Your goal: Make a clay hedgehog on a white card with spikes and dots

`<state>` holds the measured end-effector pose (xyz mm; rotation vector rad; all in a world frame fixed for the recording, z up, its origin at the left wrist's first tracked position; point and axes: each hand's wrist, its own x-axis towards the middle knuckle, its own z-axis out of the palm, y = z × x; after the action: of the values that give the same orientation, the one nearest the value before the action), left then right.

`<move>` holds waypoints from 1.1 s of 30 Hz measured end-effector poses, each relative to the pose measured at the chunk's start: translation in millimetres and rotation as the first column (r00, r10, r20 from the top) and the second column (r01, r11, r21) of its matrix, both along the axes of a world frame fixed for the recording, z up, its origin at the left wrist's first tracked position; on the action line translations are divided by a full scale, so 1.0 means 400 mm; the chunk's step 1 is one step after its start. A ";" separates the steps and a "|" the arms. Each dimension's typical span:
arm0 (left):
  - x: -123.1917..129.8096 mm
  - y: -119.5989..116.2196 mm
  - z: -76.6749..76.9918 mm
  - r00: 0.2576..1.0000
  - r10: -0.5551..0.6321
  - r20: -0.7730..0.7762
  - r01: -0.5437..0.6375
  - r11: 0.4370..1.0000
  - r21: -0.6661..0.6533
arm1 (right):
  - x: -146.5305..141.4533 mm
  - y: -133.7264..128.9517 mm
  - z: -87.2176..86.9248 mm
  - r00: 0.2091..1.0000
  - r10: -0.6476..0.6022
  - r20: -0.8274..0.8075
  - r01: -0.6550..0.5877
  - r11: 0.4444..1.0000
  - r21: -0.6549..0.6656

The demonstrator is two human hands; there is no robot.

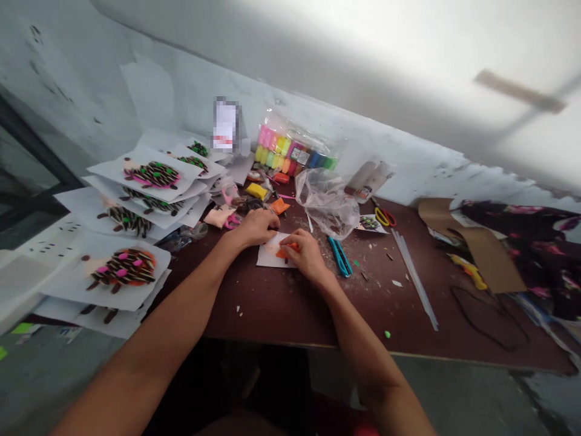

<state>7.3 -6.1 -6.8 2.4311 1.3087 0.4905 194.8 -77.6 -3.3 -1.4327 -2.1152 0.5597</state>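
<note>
A small white card (267, 262) lies on the table in front of me, with a patch of orange modelling clay (282, 252) and a pale piece of clay on it. My right hand (305, 251) is closed, its fingertips pinched on the orange clay at the card's right side. At the card's upper left edge, my left hand (258, 227) bends its fingers down onto the paper; the fingertips are partly hidden. Just beyond my left hand sit an opened orange clay packet (280, 206), a yellow packet (256, 191) and a pale clay lump (219, 216).
Stacked sheets with clay hedgehogs (152, 174) rise at the left, beside a white power strip (57, 242). A bag of coloured clay packs (295, 148) leans against the wall. Rightward lie a teal cutter (339, 257), scissors (385, 216), clear sticks (415, 280) and a yellow glue gun (469, 271).
</note>
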 end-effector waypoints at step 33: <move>-0.003 -0.003 0.005 1.000 -0.005 -0.002 0.005 1.000 -0.007 | 0.003 -0.017 0.038 0.973 0.049 0.226 -0.070 0.994 0.088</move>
<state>5.9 -7.1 -4.9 2.4297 1.3029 0.4813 196.2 -84.5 12.0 -1.4399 -2.3327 0.3257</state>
